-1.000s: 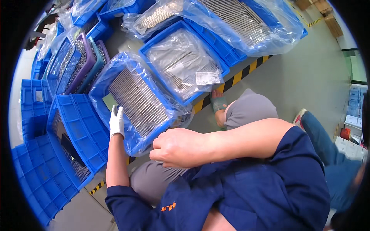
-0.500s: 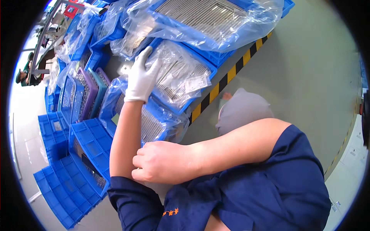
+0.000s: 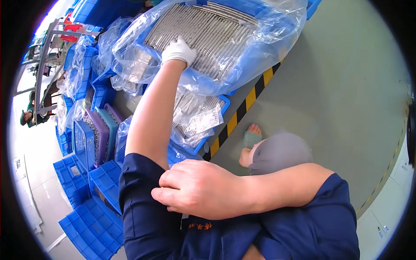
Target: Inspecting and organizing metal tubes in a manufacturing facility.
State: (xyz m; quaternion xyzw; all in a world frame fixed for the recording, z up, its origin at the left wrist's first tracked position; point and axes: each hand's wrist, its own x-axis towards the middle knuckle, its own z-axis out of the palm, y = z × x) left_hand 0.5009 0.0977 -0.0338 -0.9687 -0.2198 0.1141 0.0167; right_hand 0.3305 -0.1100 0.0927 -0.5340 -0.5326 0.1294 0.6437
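My left hand (image 3: pixel 178 53), in a white glove, reaches over a blue crate lined with clear plastic. Its foreshortened fingers look apart and lie over the thin metal rods (image 3: pixel 216 43), which are packed side by side in that crate. I see nothing held in the glove. My bare right hand (image 3: pixel 197 189) crosses my body at the left sleeve (image 3: pixel 145 190), near the elbow. The right fingers are curled inward, and whatever may be inside them is hidden. Nearer than the rods, a second blue crate (image 3: pixel 223 110) holds more rods under plastic with a white label (image 3: pixel 203 120).
Bagged blue crates crowd the far left. Purple and teal baskets (image 3: pixel 99 134) of small parts stand beside them, with blue crates (image 3: pixel 93 225) nearer me. A yellow-black floor stripe (image 3: pixel 242 110) runs along the crates' right side. A person sits at the far left.
My left hand has moved forward and slightly right, from above the nearer crate to the rods in the farther one. My right hand stays by the left elbow, now over the sleeve.
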